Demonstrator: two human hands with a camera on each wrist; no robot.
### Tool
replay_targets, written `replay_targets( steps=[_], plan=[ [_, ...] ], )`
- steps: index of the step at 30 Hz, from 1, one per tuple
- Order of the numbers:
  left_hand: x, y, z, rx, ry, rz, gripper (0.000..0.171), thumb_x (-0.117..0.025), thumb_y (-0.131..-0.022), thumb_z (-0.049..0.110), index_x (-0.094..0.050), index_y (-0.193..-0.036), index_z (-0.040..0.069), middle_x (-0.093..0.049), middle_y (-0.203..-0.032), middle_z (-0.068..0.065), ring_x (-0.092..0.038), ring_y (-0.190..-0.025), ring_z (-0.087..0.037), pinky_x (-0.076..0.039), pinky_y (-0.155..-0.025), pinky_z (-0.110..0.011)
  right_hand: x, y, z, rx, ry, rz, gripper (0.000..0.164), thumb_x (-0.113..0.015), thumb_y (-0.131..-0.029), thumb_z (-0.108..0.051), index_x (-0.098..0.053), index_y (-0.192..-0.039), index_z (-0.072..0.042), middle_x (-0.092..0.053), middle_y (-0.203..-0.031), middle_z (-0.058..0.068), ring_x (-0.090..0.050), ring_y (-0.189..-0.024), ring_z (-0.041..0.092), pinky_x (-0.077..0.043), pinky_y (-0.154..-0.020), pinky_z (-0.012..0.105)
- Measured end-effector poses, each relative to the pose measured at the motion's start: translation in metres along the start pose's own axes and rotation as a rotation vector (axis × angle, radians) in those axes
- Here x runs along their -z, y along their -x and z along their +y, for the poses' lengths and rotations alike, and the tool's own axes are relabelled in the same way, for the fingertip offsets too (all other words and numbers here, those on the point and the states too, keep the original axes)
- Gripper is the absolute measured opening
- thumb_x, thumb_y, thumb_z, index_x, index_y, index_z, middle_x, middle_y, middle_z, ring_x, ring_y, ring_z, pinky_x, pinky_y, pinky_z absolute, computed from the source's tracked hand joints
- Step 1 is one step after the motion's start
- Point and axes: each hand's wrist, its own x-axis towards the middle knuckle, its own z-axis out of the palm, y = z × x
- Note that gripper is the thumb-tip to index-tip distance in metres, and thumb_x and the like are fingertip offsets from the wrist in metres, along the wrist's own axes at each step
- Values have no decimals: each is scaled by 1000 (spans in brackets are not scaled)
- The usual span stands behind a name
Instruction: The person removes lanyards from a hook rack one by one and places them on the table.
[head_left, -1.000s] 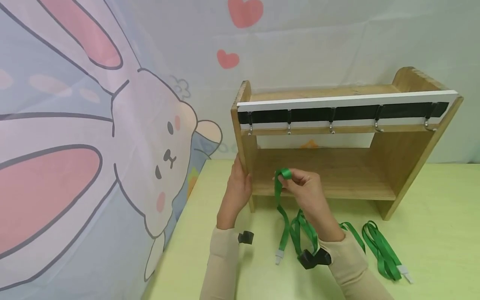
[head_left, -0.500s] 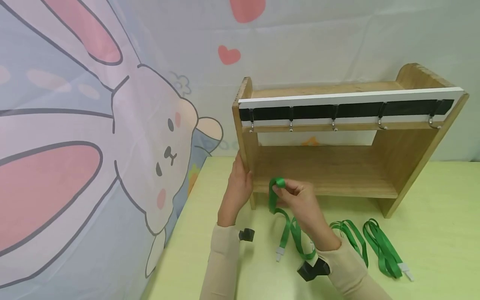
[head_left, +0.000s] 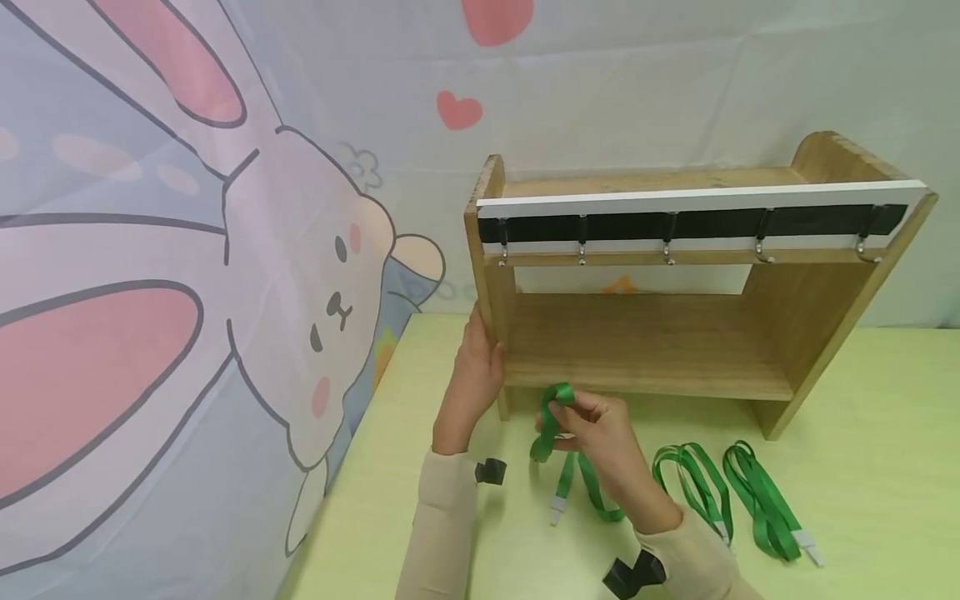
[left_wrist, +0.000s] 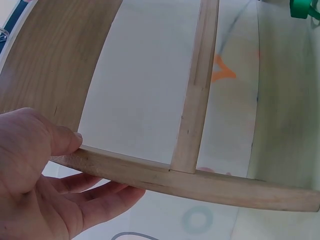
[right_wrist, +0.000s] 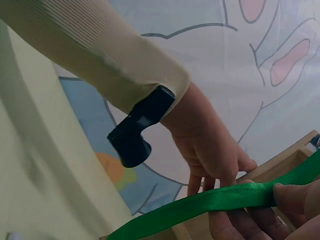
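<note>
My left hand (head_left: pixel 474 375) holds the left side panel of a wooden shelf rack (head_left: pixel 645 342). In the left wrist view its thumb lies on one face of the panel's edge (left_wrist: pixel 165 177) and the fingers on the other. My right hand (head_left: pixel 600 429) pinches a loop of green lanyard (right_wrist: pixel 240 195) between thumb and fingers, in front of the lower shelf. Part of this lanyard hangs down to the table, where a strap with a white clip (head_left: pixel 557 510) lies below the hand. Whether that strap is the same lanyard is hidden by the hand.
Along the rack's top front runs a white-and-black strip (head_left: pixel 622 225) with several metal hooks (head_left: pixel 667 250). Two more folded green lanyards, one nearer (head_left: pixel 697 479) and one farther right (head_left: pixel 765 504), lie on the pale green table (head_left: pixel 885 467). A cartoon-printed cloth (head_left: pixel 360 275) stands behind.
My right hand has come down toward the table with the lanyard, away from the lower shelf. The left hand stays on the side panel.
</note>
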Motion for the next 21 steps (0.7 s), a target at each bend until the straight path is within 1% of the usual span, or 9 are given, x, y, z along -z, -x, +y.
replay_targets(
  steps=[1, 4, 8, 11, 13, 17, 21],
  plan=[
    [0, 0, 0, 0, 1, 1, 67, -49, -102, -3, -11, -156, -8, -43, -136, -35, -54, -121, -49, -50, -96, -58, 1, 1, 1, -9, 3, -3, 23, -64, -99, -7, -67, -105, 15, -76, -88, 10, -75, -84, 23, -61, -74, 43],
    [0, 0, -1, -10, 0, 9, 67, -49, -101, -4, -11, -156, -8, -43, -135, -35, -54, -121, -49, -50, -96, -58, 3, 2, 5, -49, 1, -1, 18, -65, -99, -6, -69, -103, 11, -76, -89, 12, -74, -84, 23, -61, -74, 42],
    [-1, -1, -1, -26, -7, 12, 66, -49, -101, -4, -11, -155, -9, -44, -134, -36, -54, -120, -50, -50, -95, -58, 5, 4, 9, -98, 8, 4, 10, -65, -99, -6, -72, -99, 1, -76, -89, 12, -74, -83, 24, -61, -72, 39],
    [-1, 0, -1, -31, -13, 11, 66, -49, -101, -5, -11, -155, -10, -43, -135, -36, -54, -120, -50, -50, -95, -58, 7, 6, 13, -115, 24, 0, 9, -65, -99, -6, -73, -99, -2, -76, -89, 10, -74, -85, 26, -61, -70, 37],
    [-1, 0, -1, -30, -16, 11, 65, -49, -101, -4, -11, -154, -11, -43, -135, -37, -54, -120, -50, -50, -95, -58, 8, 7, 16, -127, 37, -6, 10, -65, -99, -7, -73, -100, -1, -76, -90, 11, -74, -86, 27, -61, -69, 37],
    [0, 0, -1, -20, -18, -3, 65, -48, -102, -3, -10, -155, -11, -42, -136, -37, -53, -121, -50, -50, -97, -56, 7, 9, 24, -166, 59, -11, 14, -64, -100, -8, -71, -107, 2, -75, -95, 15, -74, -87, 29, -61, -72, 40],
    [-1, 0, 0, 8, -1, -6, 66, -49, -102, -4, -10, -156, -8, -42, -137, -35, -53, -122, -49, -49, -96, -57, 8, 10, 32, -212, 68, -8, 21, -63, -100, -9, -67, -111, 9, -74, -98, 19, -74, -87, 32, -61, -71, 38]
  ],
)
